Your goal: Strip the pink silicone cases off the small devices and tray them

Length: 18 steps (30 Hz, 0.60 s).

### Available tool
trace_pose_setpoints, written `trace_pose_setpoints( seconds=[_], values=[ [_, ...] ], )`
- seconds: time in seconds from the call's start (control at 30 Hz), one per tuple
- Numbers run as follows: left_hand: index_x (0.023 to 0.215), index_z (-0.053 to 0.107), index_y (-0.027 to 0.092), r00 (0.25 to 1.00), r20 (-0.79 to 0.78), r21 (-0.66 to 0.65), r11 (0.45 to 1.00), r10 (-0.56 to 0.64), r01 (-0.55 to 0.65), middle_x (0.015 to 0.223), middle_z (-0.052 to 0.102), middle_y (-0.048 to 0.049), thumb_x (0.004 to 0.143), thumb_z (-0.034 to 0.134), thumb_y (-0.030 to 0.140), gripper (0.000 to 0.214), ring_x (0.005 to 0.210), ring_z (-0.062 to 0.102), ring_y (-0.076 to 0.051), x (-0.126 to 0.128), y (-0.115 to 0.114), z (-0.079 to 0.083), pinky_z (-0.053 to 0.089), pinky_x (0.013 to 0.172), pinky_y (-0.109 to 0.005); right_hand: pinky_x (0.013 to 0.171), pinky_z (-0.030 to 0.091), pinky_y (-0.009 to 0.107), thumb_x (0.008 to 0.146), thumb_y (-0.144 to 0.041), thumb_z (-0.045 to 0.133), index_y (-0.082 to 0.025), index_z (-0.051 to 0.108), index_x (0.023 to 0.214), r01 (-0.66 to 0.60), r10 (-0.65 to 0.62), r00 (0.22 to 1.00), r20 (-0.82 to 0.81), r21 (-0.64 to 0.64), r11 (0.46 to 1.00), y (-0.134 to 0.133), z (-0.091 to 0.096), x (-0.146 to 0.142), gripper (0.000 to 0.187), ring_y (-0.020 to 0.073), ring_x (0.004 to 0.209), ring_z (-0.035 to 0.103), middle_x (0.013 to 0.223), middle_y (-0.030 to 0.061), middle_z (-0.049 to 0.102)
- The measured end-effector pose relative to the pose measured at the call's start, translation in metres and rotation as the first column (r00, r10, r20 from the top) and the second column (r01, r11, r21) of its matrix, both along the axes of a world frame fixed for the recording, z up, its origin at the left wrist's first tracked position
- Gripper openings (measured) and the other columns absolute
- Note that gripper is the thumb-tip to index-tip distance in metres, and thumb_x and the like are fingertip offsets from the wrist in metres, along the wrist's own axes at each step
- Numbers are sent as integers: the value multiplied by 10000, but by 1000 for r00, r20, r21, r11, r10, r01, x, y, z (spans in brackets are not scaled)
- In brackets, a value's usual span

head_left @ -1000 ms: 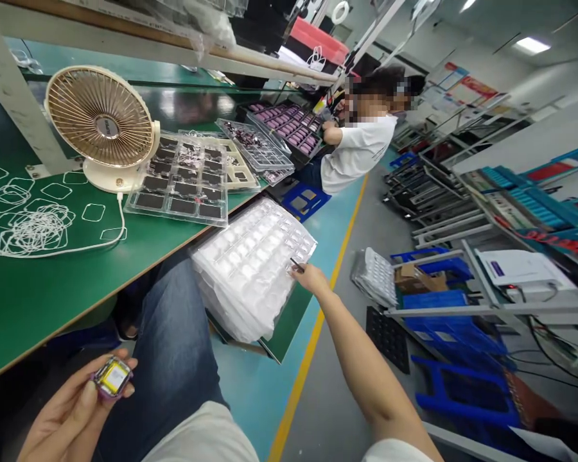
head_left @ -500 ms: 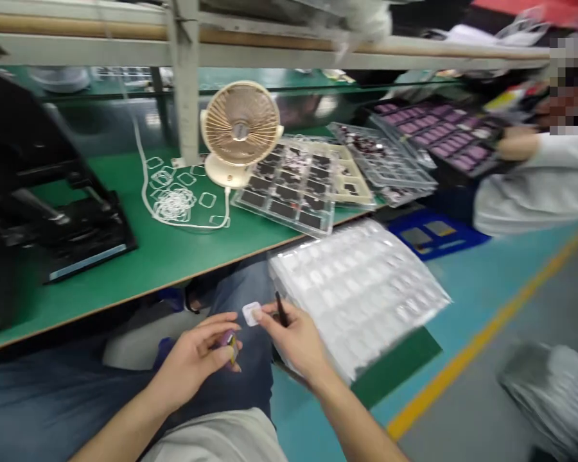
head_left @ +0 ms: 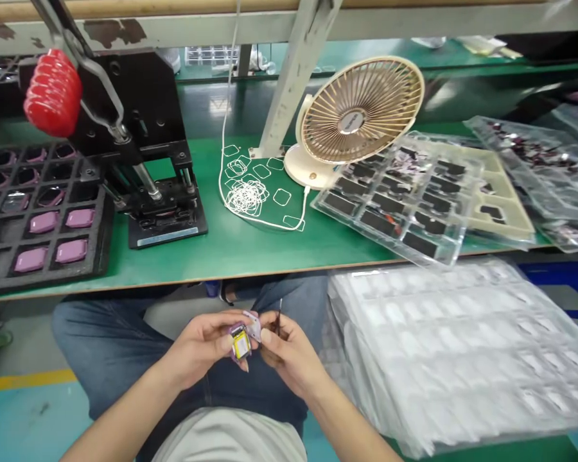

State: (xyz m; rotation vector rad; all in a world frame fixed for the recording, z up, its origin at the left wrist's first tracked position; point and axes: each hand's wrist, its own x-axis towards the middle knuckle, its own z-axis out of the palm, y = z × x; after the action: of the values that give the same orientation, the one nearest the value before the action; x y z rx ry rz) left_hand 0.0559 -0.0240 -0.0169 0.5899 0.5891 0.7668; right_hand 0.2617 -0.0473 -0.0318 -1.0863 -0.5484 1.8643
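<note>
Above my lap, my left hand (head_left: 205, 343) grips a small purple watch case (head_left: 234, 354) whose inside faces up. In that case shows a yellow-edged battery (head_left: 241, 344) with a pale label. My right hand (head_left: 289, 350) pinches a thin lilac cover plate (head_left: 253, 326) by its edge, close against the case. A slim dark tool (head_left: 280, 313), perhaps tweezers, sticks up from the same hand; its lower end is hidden by the fingers.
On the green bench (head_left: 250, 250) stand a black press (head_left: 149, 173) with a red handle (head_left: 54, 93), a cream fan (head_left: 361, 112), white rings (head_left: 247, 197) and parts trays (head_left: 414, 212). A foam tray (head_left: 43, 221) holds purple cases. Stacked plastic trays (head_left: 438, 346) lie at right.
The view has swung left, bringing the press and foam tray into sight. My right hand has brought the plate up to the case, and the case has turned so its battery faces me.
</note>
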Motion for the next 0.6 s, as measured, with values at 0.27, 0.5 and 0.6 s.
trace_pose_setpoints(
  seconds=[0.27, 0.5, 0.6],
  values=[
    [1223, 841, 256, 964, -143, 192, 962, 224, -195, 1413, 692, -163, 813, 929, 293, 421, 1324, 643, -322, -7, 0, -5, 556, 1085, -415, 722, 662, 338, 885, -221, 866, -317, 863, 1087, -174, -376, 692, 616, 648, 741, -9, 27, -1, 224, 252, 951, 799, 1168, 93, 807],
    [1258, 827, 280, 951, -165, 239, 946, 261, -219, 1413, 698, -137, 804, 942, 290, 469, 1292, 670, -304, -9, -5, -7, 542, 1101, -400, 789, 672, 278, 931, -153, 819, -271, 823, 1174, -314, -480, 629, 611, 765, 562, -7, 13, -10, 270, 192, 952, 815, 1229, 75, 790],
    [1258, 827, 283, 946, -180, 255, 941, 271, -222, 1400, 705, -132, 796, 949, 299, 478, 1296, 669, -307, -9, -6, -6, 543, 1107, -403, 730, 659, 271, 941, -140, 805, -262, 812, 1186, -337, -481, 632, 608, 774, 536, -7, 10, -10, 273, 165, 854, 805, 1249, 81, 778]
  ],
)
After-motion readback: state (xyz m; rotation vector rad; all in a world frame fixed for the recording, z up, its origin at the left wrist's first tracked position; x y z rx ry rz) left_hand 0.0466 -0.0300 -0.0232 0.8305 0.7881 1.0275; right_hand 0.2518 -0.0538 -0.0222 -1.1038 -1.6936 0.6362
